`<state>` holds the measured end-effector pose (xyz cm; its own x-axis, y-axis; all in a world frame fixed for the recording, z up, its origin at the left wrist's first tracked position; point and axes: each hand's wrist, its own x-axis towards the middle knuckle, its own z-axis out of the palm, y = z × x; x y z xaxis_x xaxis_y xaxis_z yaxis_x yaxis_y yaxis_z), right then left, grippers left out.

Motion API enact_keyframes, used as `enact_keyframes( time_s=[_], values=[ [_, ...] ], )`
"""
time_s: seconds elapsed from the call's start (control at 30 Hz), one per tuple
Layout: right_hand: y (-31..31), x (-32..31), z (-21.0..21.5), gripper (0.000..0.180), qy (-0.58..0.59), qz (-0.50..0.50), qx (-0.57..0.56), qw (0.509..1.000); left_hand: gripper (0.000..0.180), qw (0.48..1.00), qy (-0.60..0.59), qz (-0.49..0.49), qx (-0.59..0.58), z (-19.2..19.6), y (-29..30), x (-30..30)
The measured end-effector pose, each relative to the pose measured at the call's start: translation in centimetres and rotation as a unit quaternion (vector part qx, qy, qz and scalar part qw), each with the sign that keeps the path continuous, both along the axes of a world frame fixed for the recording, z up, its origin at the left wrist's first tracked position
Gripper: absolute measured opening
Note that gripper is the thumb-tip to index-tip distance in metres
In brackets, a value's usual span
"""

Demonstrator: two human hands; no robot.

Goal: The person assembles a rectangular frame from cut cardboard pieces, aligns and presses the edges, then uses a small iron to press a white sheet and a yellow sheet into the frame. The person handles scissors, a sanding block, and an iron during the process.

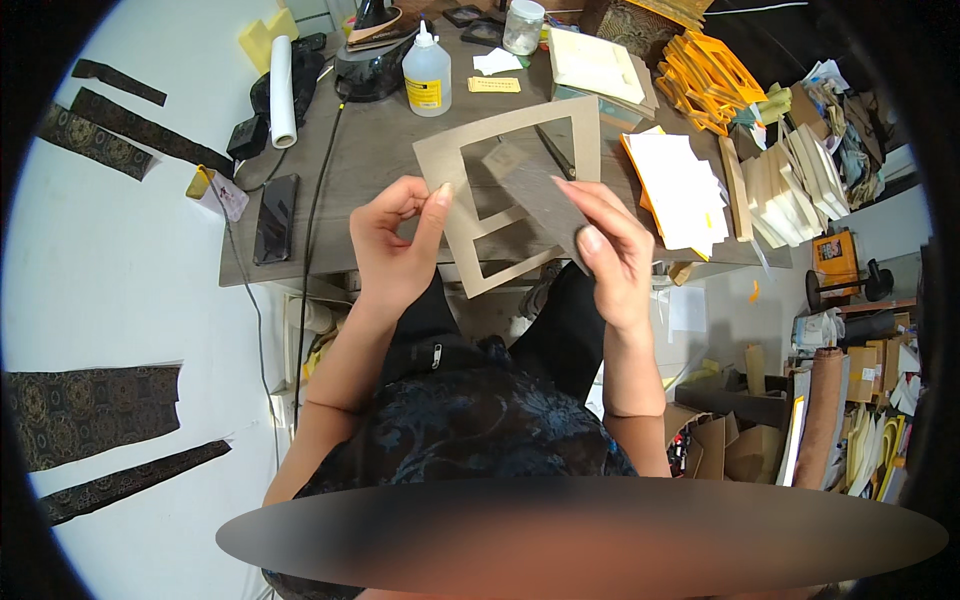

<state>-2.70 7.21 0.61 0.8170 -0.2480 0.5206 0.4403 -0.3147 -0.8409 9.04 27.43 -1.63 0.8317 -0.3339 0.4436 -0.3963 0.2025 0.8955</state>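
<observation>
Item: cardboard frame [470, 165], tan, with two window cut-outs, held tilted above the near edge of the grey table [380, 150].
Left hand [395, 240]: thumb and forefinger pinched on the frame's left edge, at 9 o'clock of the frame.
Right hand [615, 245]: fingers pressed flat against a grey card piece [540, 190], thumb beneath, at 4 o'clock of the frame; piece laid slantwise across the upper window.
Step in hand, as judged: fitting or comparing the grey piece against the frame's opening, not yet fixed down.
Next move, as judged: calls for squaring the piece with the window edges, with a steady left pinch against twisting.
Surroundings: glue bottle [427, 75] at 12 o'clock; white roll [282, 90] at 10 o'clock; black phone [275, 218] at 9 o'clock, well apart; stack of white and yellow sheets [675, 185] at 3 o'clock, near the right hand; clear jar [523, 25] beyond the bottle; patterned dark fabric strips [95, 135] on the white surface to the far left.
</observation>
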Motion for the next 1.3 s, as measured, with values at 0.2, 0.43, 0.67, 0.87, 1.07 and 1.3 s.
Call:
enact_keyframes(
  time_s=[0.2, 0.43, 0.67, 0.87, 1.07, 1.3],
  values=[
    [1.1, 1.0, -0.3, 0.039, 0.032, -0.02, 0.027, 0.999, 0.026, 0.997, -0.056, 0.047, 0.034, 0.5, -0.7, -0.5],
    [-0.2, 0.2, -1.3, 0.041, 0.035, -0.013, -0.01, 0.999, 0.021, 0.997, -0.053, 0.061, 0.018, 0.3, -0.7, 0.5],
    [-3.9, -3.3, -6.7, 0.073, -0.136, -0.144, 0.384, 0.902, 0.025, 0.933, -0.325, 0.155, 0.016, -0.1, -0.5, 2.9],
    [-5.6, -3.8, -6.8, 0.075, -0.201, 0.121, 0.535, 0.812, 0.051, 0.886, -0.442, 0.134, 0.048, -2.0, 0.4, 2.6],
    [-4.6, -4.0, -6.6, 0.088, -0.147, 0.042, 0.449, 0.88, 0.044, 0.965, -0.262, 0.0, -0.012, -3.9, 0.2, 1.7],
    [-4.8, -5.0, -9.6, 0.071, -0.152, 0.004, 0.439, 0.885, 0.022, 0.984, -0.075, -0.104, -0.124, -4.3, -1.4, -0.5]
  ],
)
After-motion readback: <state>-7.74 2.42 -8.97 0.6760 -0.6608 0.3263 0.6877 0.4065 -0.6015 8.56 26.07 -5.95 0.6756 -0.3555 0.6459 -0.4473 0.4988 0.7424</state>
